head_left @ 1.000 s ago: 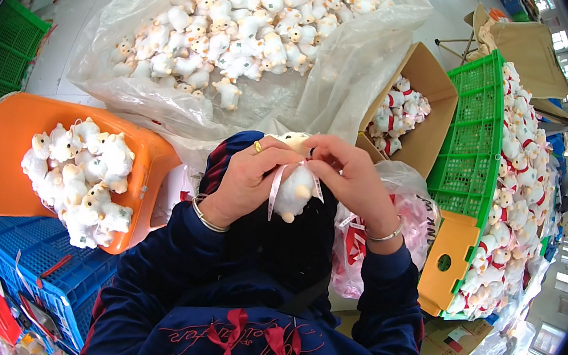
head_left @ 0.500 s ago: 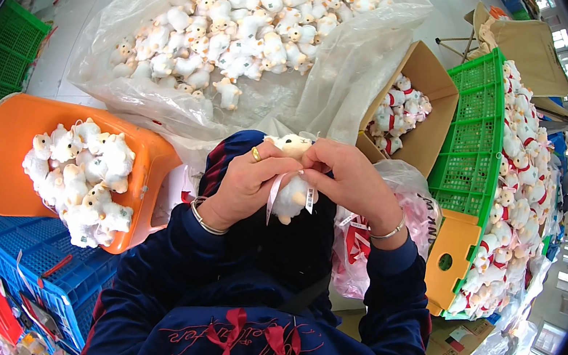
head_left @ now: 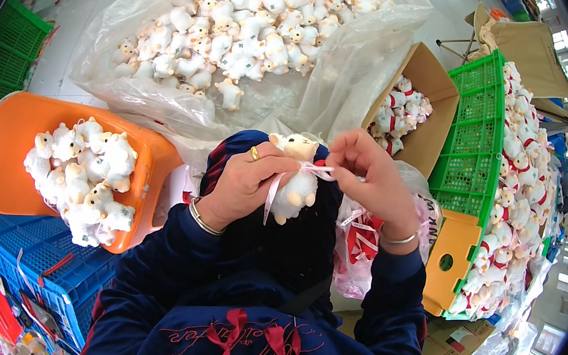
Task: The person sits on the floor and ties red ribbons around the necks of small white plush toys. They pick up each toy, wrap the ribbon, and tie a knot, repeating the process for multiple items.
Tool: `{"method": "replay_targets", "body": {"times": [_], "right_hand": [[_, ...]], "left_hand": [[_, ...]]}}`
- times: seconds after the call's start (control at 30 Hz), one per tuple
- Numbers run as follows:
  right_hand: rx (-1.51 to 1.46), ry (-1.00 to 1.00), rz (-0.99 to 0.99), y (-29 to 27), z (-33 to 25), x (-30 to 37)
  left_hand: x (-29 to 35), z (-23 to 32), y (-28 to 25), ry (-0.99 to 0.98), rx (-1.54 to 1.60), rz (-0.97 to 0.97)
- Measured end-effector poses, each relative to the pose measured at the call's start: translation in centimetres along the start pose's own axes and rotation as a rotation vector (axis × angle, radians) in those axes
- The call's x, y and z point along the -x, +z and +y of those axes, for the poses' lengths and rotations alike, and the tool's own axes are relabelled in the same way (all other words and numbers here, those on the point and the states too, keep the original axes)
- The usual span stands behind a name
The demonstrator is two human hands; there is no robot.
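Over my lap sits a small white plush sheep (head_left: 294,192) with a cream face, its head toward the far side. A pale pink ribbon (head_left: 314,169) runs across its neck. My left hand (head_left: 250,181) is closed at the sheep's left side, pinching the ribbon against the neck; one ribbon end hangs below these fingers. My right hand (head_left: 371,176) is closed on the other part of the ribbon, held out to the right of the sheep in a loop between thumb and fingers.
Ahead lies a large clear plastic sheet (head_left: 343,76) heaped with plush sheep. An orange stool (head_left: 5,150) on its side holds several more at left, above a blue crate (head_left: 39,244). At right are a cardboard box (head_left: 435,101), a green crate (head_left: 471,132) and plush toys with red ribbons (head_left: 516,197).
My right hand has moved right, away from the sheep's neck, drawing the ribbon out with it. More of the sheep's face and body now shows. My left hand stays nearly in place.
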State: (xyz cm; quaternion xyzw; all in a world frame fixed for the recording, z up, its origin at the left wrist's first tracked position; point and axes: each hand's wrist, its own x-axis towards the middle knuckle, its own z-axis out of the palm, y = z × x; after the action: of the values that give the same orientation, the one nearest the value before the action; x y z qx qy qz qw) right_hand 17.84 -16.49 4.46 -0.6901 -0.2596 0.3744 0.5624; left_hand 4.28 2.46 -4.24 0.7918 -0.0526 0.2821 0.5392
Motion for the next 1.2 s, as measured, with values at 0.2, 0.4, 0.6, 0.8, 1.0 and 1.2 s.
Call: {"method": "replay_targets", "body": {"times": [0.2,0.4,0.6,0.8,1.0,1.2], "right_hand": [[0.764,-0.29,0.536,-4.1,3.5,-0.8],[0.46,-0.127,0.279,2.3,-0.6,1.1],[0.426,-0.112,0.161,4.0,0.8,0.2],[0.358,-0.112,0.073,3.2,1.1,-0.2],[0.276,-0.011,0.079,2.3,1.6,0.0],[0.27,0.032,0.181,2.1,2.6,0.8]], "left_hand": [[0.0,0.2,0.1,-0.006,0.01,-0.002],[0.2,0.1,-0.1,-0.016,0.008,0.005],[0.5,0.0,-0.2,-0.001,-0.002,-0.026],[0.5,0.2,-0.4,0.014,-0.02,0.019],[0.9,0.7,-0.2,0.047,-0.07,0.084],[1.5,0.4,-0.8,0.006,-0.072,0.062]]}}
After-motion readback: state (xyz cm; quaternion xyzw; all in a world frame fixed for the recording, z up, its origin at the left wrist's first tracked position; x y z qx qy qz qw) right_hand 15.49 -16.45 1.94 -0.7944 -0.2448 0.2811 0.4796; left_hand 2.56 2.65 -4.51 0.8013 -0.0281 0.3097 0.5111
